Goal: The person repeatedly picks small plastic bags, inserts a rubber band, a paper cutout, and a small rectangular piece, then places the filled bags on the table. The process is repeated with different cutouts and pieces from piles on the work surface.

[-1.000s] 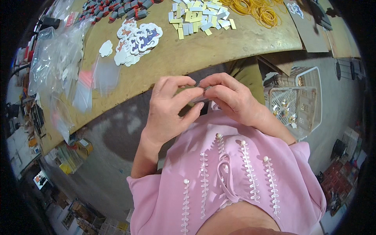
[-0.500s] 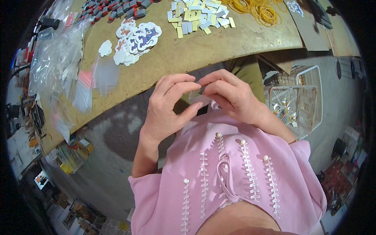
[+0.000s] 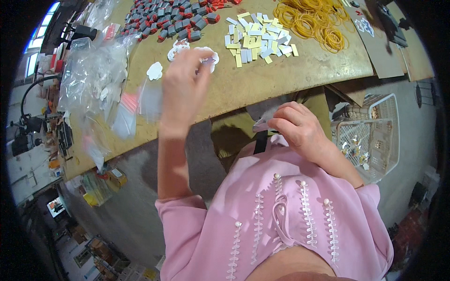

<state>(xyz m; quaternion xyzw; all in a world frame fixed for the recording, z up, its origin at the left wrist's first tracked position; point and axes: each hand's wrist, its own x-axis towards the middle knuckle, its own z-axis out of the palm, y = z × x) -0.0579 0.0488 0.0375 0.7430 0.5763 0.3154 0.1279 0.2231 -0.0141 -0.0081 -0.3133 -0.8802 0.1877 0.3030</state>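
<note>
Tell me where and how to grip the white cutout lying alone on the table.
Probably pinch the white cutout by its far wavy edge, from above: it lies flat, with tabletop showing beyond that edge and clear bags near its opposite side.

I count one left grip [image 3: 185, 76], one right grip [image 3: 298, 124], one clear plastic piece [image 3: 262, 125] and one plain white card [image 3: 154, 71]. Grey-and-red pieces [image 3: 180, 21], paper strips [image 3: 255, 41] and yellow bands [image 3: 309, 28] make three heaps, each too many for counting. My shirt [image 3: 290, 220] has four white beads [image 3: 303, 183].
</note>
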